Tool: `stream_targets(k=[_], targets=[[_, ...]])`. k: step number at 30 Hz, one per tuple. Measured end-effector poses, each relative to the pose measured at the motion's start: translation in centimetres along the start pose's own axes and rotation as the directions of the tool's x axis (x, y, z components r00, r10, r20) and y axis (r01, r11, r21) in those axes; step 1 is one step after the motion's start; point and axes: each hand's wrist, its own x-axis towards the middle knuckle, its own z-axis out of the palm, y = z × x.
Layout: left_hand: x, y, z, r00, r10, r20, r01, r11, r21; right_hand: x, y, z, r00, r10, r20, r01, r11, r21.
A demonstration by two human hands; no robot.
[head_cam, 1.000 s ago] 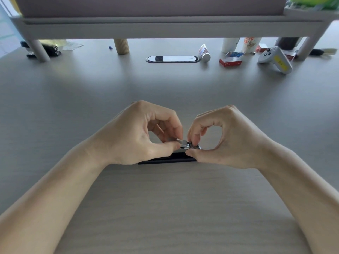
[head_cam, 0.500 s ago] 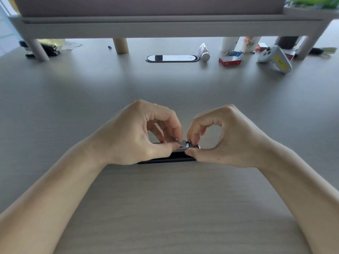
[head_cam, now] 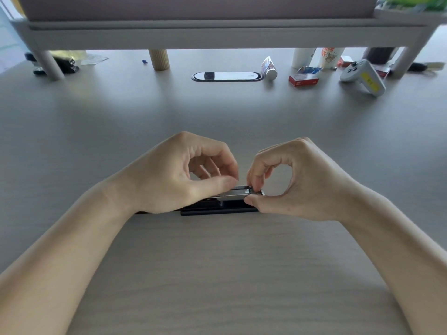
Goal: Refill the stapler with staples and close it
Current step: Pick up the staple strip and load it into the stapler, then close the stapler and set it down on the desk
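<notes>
A dark stapler (head_cam: 217, 210) lies flat on the desk in front of me, its silver metal staple channel (head_cam: 235, 194) showing on top. My left hand (head_cam: 179, 175) pinches the channel's left part between thumb and forefinger. My right hand (head_cam: 295, 180) pinches its right end with thumb below and fingertips on top. A small pale strip, likely staples (head_cam: 246, 190), sits in the channel between my fingertips. Much of the stapler is hidden under both hands.
A raised shelf (head_cam: 217, 35) on legs spans the desk's far edge. Under it lie a red box (head_cam: 303, 81), a small tube (head_cam: 268, 67), cups (head_cam: 316, 56), a grey game controller (head_cam: 362, 77), an oval cable grommet (head_cam: 227, 76), and a black object (head_cam: 55, 65) at far left.
Both hands stayed at the stapler. The small strip between my fingertips has sunk lower into the metal channel, and my left thumb has slid slightly along it.
</notes>
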Motion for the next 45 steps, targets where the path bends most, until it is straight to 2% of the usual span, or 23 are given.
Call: stream_targets(k=[10, 23, 26, 29, 32, 37, 45], targets=[[0.5, 0.5, -0.7, 0.988, -0.137, 0.071, 0.137, 0.991, 0.003, 0.0, 0.0, 0.0, 1.0, 0.002, 0.002, -0.002, 1.0, -0.002], [0.6, 0.2, -0.9, 0.994, -0.105, -0.009, 0.105, 0.994, 0.024, -0.1, 0.1, 0.2, 1.0, -0.001, 0.002, 0.001, 1.0, 0.016], [-0.4, 0.5, -2.5, 0.976, -0.187, 0.115, 0.174, 0.978, 0.116, -0.2, 0.2, 0.2, 1.0, 0.0, -0.014, 0.0, 1.0, 0.023], [-1.9, 0.8, -3.9, 0.939, -0.289, 0.188, 0.215, 0.917, 0.335, -0.5, -0.1, 0.3, 0.998, -0.008, -0.064, 0.012, 0.998, 0.063], [-3.5, 0.7, -4.7, 0.929, -0.33, 0.165, 0.235, 0.874, 0.425, -0.8, -0.4, 0.3, 0.995, 0.052, -0.087, -0.041, 0.992, 0.122], [-5.9, 0.3, -5.9, 0.929, -0.364, 0.072, 0.291, 0.834, 0.468, -1.3, -0.4, 0.2, 0.993, 0.099, -0.061, -0.092, 0.991, 0.102], [-7.1, -0.1, -6.5, 0.93, -0.368, -0.013, 0.329, 0.815, 0.477, -3.5, -0.1, 1.8, 0.963, 0.19, -0.192, -0.16, 0.974, 0.158]])
